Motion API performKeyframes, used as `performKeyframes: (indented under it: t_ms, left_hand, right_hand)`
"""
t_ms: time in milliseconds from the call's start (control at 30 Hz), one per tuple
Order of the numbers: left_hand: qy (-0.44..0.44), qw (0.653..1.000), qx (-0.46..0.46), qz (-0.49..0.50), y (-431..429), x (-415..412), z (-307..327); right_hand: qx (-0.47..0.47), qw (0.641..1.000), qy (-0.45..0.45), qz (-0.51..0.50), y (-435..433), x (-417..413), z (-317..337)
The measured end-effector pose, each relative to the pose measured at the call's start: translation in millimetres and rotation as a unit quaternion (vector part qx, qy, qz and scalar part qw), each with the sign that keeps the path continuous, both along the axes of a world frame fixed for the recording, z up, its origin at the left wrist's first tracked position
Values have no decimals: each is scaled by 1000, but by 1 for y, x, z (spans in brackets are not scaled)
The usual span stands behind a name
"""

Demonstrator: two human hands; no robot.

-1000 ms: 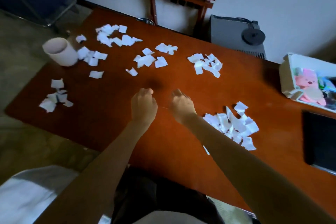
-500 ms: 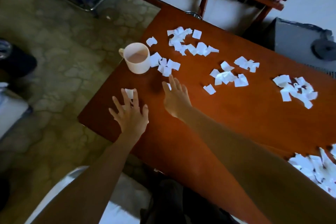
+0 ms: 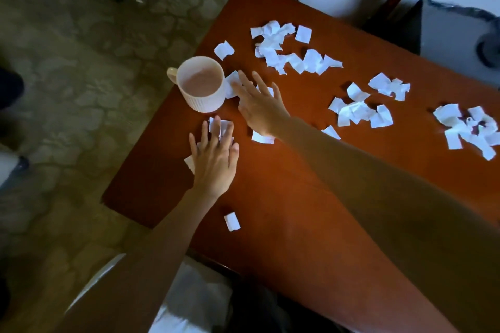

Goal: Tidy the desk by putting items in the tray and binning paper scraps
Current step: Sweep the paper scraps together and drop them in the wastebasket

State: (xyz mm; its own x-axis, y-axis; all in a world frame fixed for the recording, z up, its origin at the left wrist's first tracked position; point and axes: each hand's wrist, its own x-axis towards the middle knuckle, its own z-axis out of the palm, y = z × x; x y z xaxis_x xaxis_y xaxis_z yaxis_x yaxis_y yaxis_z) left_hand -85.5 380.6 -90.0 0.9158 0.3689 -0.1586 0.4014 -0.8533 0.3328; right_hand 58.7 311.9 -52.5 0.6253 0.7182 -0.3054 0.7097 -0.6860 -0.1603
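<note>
**Paper scraps being gathered at the left end of the desk [image 3: 270, 211].**

Just right of the mug [image 3: 201, 86], the left hand [image 3: 213, 159] is laid flat, fingers spread, over a few scraps [image 3: 223, 125]. A stray piece [image 3: 232, 221] lies nearer the body. The right hand [image 3: 259, 108] is stretched out with fingers straight over scraps touching the mug's side. The hands are best swept together so the pieces are bunched before lifting, and the mug should not be knocked. More heaps [image 3: 357, 111] are strewn rightward. What lies under the palms is hidden, and no tray or bin is in view.
</note>
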Motion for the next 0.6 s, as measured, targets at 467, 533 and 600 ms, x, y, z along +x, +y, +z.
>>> performKeyframes:
  t_ms: [467, 533, 600]
  left_hand:
    - [78, 985, 53, -148, -38, -74, 7]
    - [75, 980, 117, -142, -46, -76, 1]
    - [78, 982, 131, -115, -52, -72, -3]
  right_hand:
    - [-18, 999, 34, -30, -104, -71, -18]
    - [-18, 999, 29, -40, -118, -80, -19]
    - [-17, 998, 30, -51, -132, -88, -19]
